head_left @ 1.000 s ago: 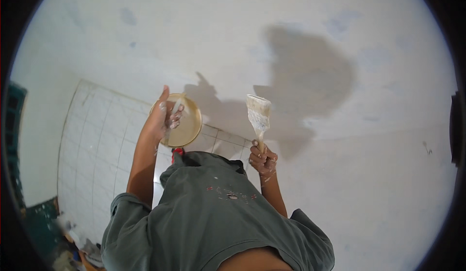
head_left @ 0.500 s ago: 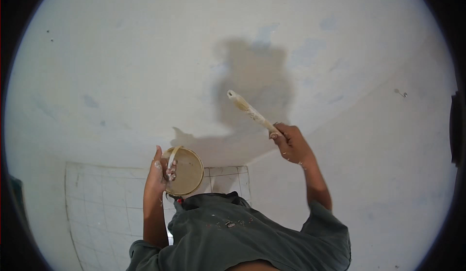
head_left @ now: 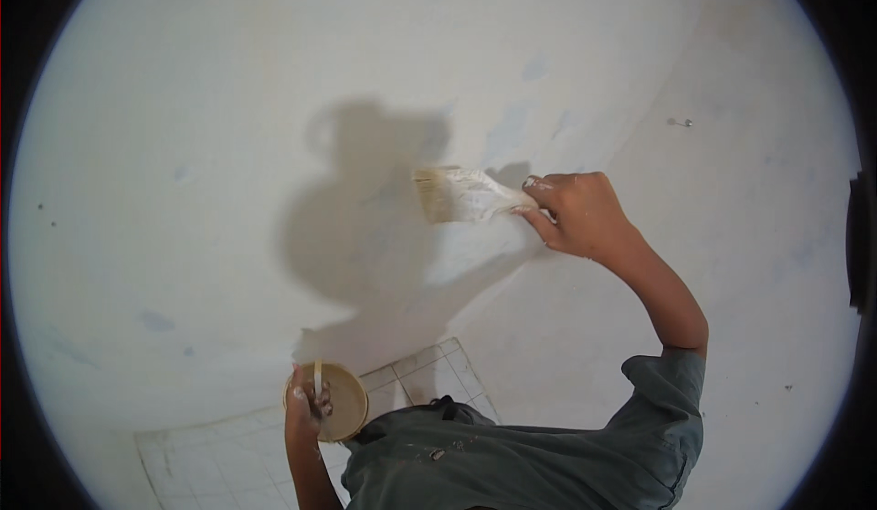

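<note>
In my right hand (head_left: 585, 213) is a flat paintbrush (head_left: 461, 196), pinched at the handle between thumb and fingers. Its broad white-smeared face shows, and the pale bristles point left. Whether they touch the wall (head_left: 228, 145) behind cannot be told. Lower down on the left, my left hand (head_left: 300, 411) is closed on a round, tan bucket (head_left: 349, 408). A pale strap handle crosses its mouth, and my whitened fingers show beside it. White specks mark the hand. How much paint the bucket contains is unclear.
The whitish wall carries faint bluish patches (head_left: 507, 136) and the shadow of my head and arm. A nail (head_left: 687, 123) sticks out of the wall at right. White tiles (head_left: 210, 460) with dark joints lie below, behind the bucket. A dark object (head_left: 857, 241) edges the far right.
The brush has turned from edge-on to showing its broad face, and my right hand is higher and farther right. The bucket and left hand appear lower in the picture; the view has shifted.
</note>
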`<action>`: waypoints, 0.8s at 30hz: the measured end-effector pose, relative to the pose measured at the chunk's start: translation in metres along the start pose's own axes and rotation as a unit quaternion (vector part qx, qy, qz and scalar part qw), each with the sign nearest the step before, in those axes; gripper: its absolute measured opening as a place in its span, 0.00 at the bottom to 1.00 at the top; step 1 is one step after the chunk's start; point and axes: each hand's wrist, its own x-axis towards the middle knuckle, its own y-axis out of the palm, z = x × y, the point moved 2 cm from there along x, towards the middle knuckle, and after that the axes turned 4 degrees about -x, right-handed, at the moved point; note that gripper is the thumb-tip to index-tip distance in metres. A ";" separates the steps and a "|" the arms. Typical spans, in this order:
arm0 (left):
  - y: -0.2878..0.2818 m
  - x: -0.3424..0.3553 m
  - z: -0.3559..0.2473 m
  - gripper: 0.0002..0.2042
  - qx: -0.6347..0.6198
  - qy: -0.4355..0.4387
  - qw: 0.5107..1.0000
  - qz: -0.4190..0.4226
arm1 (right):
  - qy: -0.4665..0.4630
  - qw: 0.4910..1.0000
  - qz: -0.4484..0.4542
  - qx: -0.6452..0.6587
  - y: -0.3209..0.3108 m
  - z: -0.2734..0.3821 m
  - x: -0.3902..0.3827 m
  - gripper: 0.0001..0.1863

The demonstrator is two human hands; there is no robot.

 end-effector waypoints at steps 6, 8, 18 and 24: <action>-0.010 0.005 0.002 0.25 -0.006 -0.049 0.999 0.012 | 0.036 0.993 -0.034 -0.107 -0.029 -0.056 0.006 0.10; -0.009 0.004 0.001 0.25 -0.002 -0.025 1.000 0.011 | 0.052 0.992 -0.012 -0.114 -0.042 -0.055 0.008 0.10; -0.016 0.022 0.011 0.23 -0.033 -0.058 0.997 0.036 | -0.004 0.993 -0.033 -0.116 -0.026 -0.008 0.005 0.09; -0.007 0.015 0.010 0.31 -0.009 -0.017 1.000 0.004 | -0.018 0.990 0.019 -0.136 -0.010 0.009 0.006 0.08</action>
